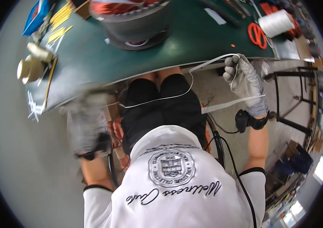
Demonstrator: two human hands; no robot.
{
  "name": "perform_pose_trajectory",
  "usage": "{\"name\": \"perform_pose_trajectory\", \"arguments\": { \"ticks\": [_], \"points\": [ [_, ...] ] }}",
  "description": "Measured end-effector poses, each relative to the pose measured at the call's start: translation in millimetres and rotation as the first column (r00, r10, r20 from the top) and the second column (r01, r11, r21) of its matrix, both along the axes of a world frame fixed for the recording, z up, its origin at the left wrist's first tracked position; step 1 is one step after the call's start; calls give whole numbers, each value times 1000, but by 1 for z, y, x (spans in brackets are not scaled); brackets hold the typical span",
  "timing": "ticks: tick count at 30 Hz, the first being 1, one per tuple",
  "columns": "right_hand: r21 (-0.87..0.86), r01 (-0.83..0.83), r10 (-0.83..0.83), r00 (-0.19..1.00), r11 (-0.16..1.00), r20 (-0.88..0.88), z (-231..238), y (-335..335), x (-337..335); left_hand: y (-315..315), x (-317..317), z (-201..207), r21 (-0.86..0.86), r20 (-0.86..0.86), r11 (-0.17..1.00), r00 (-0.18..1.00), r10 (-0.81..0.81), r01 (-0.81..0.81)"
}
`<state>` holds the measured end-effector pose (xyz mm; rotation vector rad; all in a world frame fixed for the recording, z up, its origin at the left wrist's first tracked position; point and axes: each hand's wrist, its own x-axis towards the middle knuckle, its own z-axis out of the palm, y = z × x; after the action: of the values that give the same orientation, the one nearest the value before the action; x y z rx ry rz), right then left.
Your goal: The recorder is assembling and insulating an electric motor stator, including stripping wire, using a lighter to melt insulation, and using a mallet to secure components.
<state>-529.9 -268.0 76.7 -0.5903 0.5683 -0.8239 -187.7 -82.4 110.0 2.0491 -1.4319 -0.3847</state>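
My right hand (244,78), in a grey work glove, is raised past the table's front edge with its fingers curled. Between them passes a narrow white strip (212,61) that runs left and twists into a thin line sagging across my lap. The thin end reaches toward my left hand (85,119), also gloved and smeared by motion below the table's left front corner. Whether its fingers hold the strip is not visible. A second length of white strip (228,104) hangs across my right wrist, its end over the floor.
On the green table (192,41) stands a dark grey round container (134,30) with red material on top. Rolls of tape (30,70) and yellow sticks (60,19) lie left. Orange-handled scissors (257,36) and a white thread spool (276,23) are right, above a black metal frame (277,95).
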Motion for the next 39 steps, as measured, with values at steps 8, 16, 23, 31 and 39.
{"name": "perform_pose_trajectory", "arguments": {
  "ticks": [8,16,23,31,39],
  "points": [
    [-21,-70,73,971,997,228,21,17,99,-97,-111,-23,-249,-908,936,276,-315,248],
    [-23,61,-54,966,998,253,12,22,110,-91,-96,-32,-34,-955,924,261,-143,380],
    [196,84,-164,883,977,441,-3,9,68,-80,-67,-15,-156,-985,791,-149,-82,592],
    [175,447,-479,838,878,262,-32,-6,-25,-66,-57,-30,-184,-928,805,-369,46,564],
    [144,602,-617,779,786,114,-101,-32,-94,-61,-54,-28,-154,-950,832,-313,24,533]
  ]
}}
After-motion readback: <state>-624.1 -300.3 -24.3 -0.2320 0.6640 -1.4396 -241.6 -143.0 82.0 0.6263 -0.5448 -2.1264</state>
